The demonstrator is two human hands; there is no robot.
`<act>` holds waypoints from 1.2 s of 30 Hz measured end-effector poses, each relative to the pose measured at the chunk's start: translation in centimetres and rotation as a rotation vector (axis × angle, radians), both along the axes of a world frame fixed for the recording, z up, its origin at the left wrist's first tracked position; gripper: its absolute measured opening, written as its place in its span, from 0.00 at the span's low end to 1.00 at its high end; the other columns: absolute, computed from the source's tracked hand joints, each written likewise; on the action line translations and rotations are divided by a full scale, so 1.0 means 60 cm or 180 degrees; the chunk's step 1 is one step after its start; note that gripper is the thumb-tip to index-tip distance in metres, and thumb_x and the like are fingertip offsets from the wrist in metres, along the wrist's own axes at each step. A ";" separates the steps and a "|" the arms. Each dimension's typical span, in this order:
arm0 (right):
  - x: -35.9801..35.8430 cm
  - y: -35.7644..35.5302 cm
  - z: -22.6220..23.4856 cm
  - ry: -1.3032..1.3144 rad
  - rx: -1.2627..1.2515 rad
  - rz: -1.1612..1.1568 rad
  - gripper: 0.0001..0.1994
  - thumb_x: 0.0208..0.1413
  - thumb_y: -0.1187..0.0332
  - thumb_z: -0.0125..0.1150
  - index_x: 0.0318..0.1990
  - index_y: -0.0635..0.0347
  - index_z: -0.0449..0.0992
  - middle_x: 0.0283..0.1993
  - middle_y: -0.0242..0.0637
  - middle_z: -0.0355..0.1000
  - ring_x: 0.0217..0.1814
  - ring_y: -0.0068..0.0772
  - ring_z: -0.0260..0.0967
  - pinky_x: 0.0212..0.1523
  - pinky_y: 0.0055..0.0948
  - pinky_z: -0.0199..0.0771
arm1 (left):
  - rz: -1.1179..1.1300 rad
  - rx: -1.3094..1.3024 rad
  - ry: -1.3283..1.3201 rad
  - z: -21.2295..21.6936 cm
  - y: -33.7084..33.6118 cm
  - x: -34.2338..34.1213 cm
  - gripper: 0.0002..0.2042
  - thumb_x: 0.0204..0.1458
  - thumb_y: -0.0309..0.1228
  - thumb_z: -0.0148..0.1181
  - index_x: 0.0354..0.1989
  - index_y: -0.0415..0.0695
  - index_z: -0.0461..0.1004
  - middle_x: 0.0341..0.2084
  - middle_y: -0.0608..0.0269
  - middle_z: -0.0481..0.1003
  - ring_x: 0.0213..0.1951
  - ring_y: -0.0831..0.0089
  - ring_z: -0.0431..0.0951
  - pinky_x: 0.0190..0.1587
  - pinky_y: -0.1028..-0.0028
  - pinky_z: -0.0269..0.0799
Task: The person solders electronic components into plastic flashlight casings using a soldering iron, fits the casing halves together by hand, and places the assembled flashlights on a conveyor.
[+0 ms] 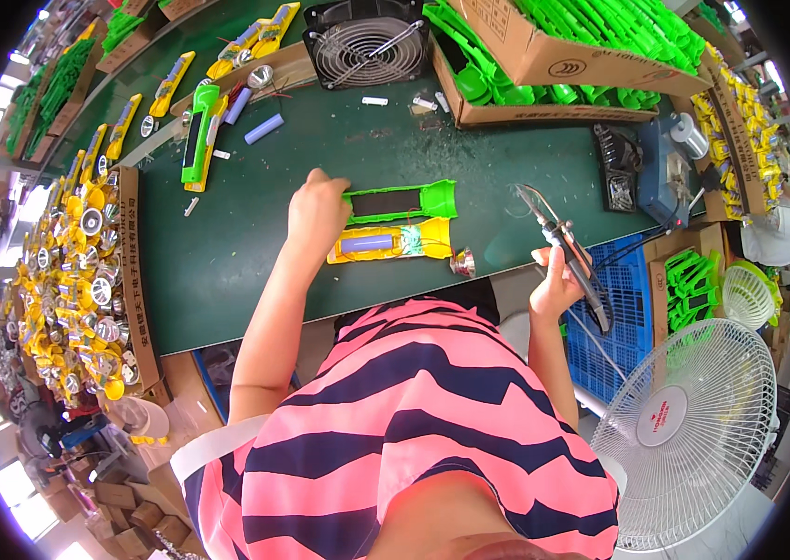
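Observation:
On the green table in front of me lie two flashlight shell halves side by side. The green half (395, 202) holds a dark panel, and the yellow half (358, 245) holds a purple battery cell and thin wires. My left hand (317, 213) is closed at the left end of the shells, its fingers curled over the green half's tip; any small thing in them is hidden. A silver reflector cup (462, 262) sits by the yellow half's wide end. In my right hand (558, 285), a soldering iron (583, 278) with a dark handle is gripped above the table's front edge.
A box of yellow flashlight parts (138, 280) stands at left. Two purple cells (264, 129) and a green-and-yellow flashlight (197, 135) lie at back left. A black fan (367, 47) and boxes of green shells (544, 114) line the back. Right are a solder spool (689, 135) and white fan (684, 429).

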State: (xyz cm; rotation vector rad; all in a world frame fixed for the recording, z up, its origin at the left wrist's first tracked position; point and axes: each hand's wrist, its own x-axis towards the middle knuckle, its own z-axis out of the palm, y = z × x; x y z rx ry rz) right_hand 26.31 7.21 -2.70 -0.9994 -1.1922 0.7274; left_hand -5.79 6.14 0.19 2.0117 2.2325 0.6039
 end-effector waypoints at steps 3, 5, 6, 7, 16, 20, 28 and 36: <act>0.017 0.012 -0.001 -0.0159 0.0090 -0.0213 0.10 0.52 0.75 0.52 0.42 0.68 0.66 0.25 0.40 0.70 0.22 0.25 0.67 0.26 0.19 0.67 | -0.0005 0.0698 -0.0391 -0.002 -0.060 0.011 0.14 0.37 0.21 0.57 0.35 0.44 0.74 0.31 0.54 0.70 0.28 0.59 0.74 0.30 0.65 0.71; 0.021 0.024 -0.005 -0.0165 0.0178 -0.0154 0.11 0.53 0.75 0.51 0.44 0.68 0.64 0.26 0.40 0.70 0.24 0.25 0.68 0.26 0.19 0.67 | 0.0053 0.1277 -0.0683 -0.005 -0.105 0.020 0.15 0.35 0.22 0.63 0.34 0.42 0.71 0.35 0.53 0.69 0.34 0.56 0.74 0.33 0.65 0.71; 0.019 0.027 0.002 -0.0250 0.0132 -0.0210 0.12 0.54 0.74 0.50 0.45 0.69 0.63 0.29 0.42 0.70 0.27 0.27 0.69 0.27 0.19 0.68 | -0.0201 0.1114 -0.0875 -0.009 -0.115 0.022 0.17 0.34 0.23 0.65 0.34 0.42 0.67 0.37 0.53 0.69 0.37 0.55 0.72 0.36 0.64 0.70; 0.019 0.031 0.006 -0.0337 0.0078 -0.0265 0.12 0.55 0.74 0.49 0.46 0.69 0.62 0.32 0.44 0.70 0.30 0.28 0.70 0.28 0.19 0.68 | -0.0452 0.0943 -0.1071 -0.017 -0.122 0.024 0.20 0.32 0.24 0.67 0.34 0.42 0.64 0.39 0.52 0.68 0.40 0.54 0.71 0.38 0.64 0.69; 0.029 0.096 -0.004 -0.1050 -0.0027 -0.0522 0.13 0.57 0.74 0.45 0.48 0.71 0.60 0.39 0.50 0.71 0.36 0.32 0.70 0.39 0.26 0.70 | -0.0550 0.0202 -0.1552 0.171 -0.049 -0.059 0.23 0.37 0.30 0.68 0.34 0.42 0.56 0.33 0.52 0.70 0.33 0.59 0.72 0.35 0.69 0.68; 0.028 0.105 -0.017 -0.0921 -0.0095 -0.0726 0.13 0.58 0.75 0.44 0.49 0.71 0.59 0.39 0.50 0.71 0.36 0.32 0.70 0.39 0.26 0.70 | -0.0817 0.0857 -0.0640 0.289 0.115 -0.128 0.22 0.41 0.33 0.65 0.37 0.42 0.56 0.28 0.55 0.69 0.28 0.60 0.72 0.31 0.69 0.66; 0.015 0.096 -0.025 -0.1316 -0.0040 -0.0935 0.14 0.57 0.76 0.44 0.49 0.72 0.59 0.38 0.50 0.71 0.34 0.33 0.70 0.38 0.26 0.70 | 0.0484 0.0309 -0.1865 0.165 0.590 -0.193 0.34 0.39 0.49 0.64 0.45 0.36 0.57 0.32 0.52 0.69 0.30 0.67 0.73 0.32 0.70 0.71; 0.014 0.086 -0.029 -0.1546 -0.0110 -0.1169 0.13 0.57 0.77 0.44 0.49 0.71 0.59 0.39 0.48 0.71 0.33 0.30 0.70 0.38 0.24 0.69 | -0.1693 0.0063 0.1589 0.094 0.693 -0.105 0.28 0.37 0.35 0.61 0.50 0.43 0.63 0.54 0.48 0.58 0.57 0.56 0.57 0.57 0.63 0.56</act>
